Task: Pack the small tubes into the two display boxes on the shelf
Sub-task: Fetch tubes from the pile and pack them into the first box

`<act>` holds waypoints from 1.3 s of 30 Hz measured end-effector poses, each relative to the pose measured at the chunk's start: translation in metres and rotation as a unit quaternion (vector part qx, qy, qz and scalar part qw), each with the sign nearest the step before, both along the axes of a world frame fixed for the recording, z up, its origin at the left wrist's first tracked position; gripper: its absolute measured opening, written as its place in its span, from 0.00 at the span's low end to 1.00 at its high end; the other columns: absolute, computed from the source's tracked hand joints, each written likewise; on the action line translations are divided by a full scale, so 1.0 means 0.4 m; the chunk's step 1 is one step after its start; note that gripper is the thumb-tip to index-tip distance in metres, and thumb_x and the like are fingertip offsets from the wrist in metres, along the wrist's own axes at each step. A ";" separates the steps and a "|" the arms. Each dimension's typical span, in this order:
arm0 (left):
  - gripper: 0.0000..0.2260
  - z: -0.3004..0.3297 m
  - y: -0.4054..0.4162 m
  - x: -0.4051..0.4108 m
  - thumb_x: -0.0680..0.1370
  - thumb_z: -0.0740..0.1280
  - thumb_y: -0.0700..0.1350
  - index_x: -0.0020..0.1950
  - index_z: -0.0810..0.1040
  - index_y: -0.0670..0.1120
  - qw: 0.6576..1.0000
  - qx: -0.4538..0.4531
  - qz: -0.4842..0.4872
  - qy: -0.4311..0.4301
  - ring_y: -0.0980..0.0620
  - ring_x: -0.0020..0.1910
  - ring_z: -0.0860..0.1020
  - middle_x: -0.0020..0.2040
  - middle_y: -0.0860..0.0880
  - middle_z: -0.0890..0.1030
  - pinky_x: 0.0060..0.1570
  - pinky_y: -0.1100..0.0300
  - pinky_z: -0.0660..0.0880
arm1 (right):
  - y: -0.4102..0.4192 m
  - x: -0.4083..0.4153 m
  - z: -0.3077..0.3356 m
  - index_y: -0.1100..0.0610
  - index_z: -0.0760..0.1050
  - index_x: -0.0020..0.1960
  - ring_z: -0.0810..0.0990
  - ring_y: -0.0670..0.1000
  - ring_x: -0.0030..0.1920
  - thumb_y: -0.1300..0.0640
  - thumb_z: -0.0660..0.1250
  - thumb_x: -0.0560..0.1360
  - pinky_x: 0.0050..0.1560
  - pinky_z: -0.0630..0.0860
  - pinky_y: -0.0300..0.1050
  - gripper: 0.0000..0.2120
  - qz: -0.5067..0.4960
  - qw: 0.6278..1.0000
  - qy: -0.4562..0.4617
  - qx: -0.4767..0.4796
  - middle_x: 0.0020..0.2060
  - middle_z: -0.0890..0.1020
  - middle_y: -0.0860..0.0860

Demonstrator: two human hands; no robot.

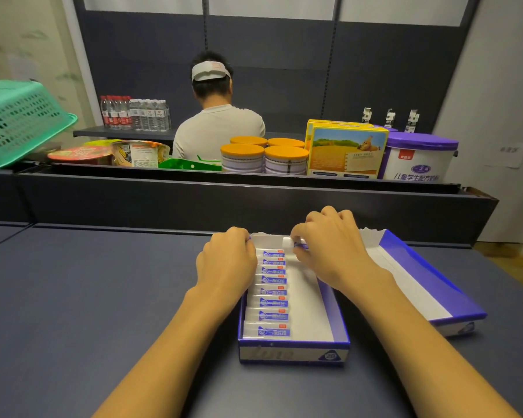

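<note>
**Inspector:** Head view. What was found on the near shelf?

**Assistant:** One blue-and-white display box [293, 342] stood open on the dark blue shelf [88, 297]. A row of small white-and-blue tubes [270, 292] lay crosswise along its left side, stacked from the near end to the far end. The right side of that box showed bare white floor.

**Inspector:** And the second box?

**Assistant:** The second display box [429, 285] lay just to the right, angled away, its white interior showing. No tubes could be seen in it.

**Inspector:** State of the hands?

**Assistant:** The left hand [227, 260] sat at the far left corner of the near box, fingers curled down at the uppermost tubes; whether they gripped anything could not be told. The right hand [329, 245] was at the far end of the same box, its thumb and fingers pinching a single tube [300, 245].

**Inspector:** Surroundings?

**Assistant:** Behind the shelf's back rail stood orange-lidded cans [264, 158], a yellow carton [346, 152], a purple-lidded tub [420, 158] and instant noodle bowls [109, 153]. A green plastic basket [19, 122] rested at the far left. A second person [218, 125] in a light shirt faced away, with packs of bottled water [135, 113] on the shelf beyond.
</note>
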State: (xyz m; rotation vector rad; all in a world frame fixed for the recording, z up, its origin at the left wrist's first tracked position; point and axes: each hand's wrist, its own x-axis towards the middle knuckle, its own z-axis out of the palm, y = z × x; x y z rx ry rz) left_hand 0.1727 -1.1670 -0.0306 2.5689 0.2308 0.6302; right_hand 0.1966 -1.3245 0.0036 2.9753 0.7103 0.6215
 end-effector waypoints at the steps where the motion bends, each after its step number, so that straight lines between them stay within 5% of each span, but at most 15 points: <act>1: 0.13 -0.001 0.000 0.000 0.80 0.59 0.53 0.57 0.77 0.48 1.000 0.001 -0.002 -0.001 0.52 0.46 0.79 0.52 0.50 0.81 0.40 0.64 0.71 | -0.003 -0.001 0.002 0.48 0.77 0.59 0.70 0.50 0.58 0.48 0.62 0.78 0.59 0.65 0.47 0.12 0.001 1.000 0.005 0.011 0.57 0.78 0.49; 39: 0.11 0.003 -0.003 -0.004 0.80 0.59 0.50 0.55 0.78 0.47 1.000 0.015 -0.018 0.000 0.55 0.40 0.74 0.50 0.49 0.82 0.39 0.63 0.71 | 0.011 0.005 -0.003 0.51 0.79 0.59 0.69 0.51 0.58 0.49 0.66 0.77 0.57 0.66 0.46 0.12 -0.011 0.999 0.034 -0.007 0.56 0.79 0.50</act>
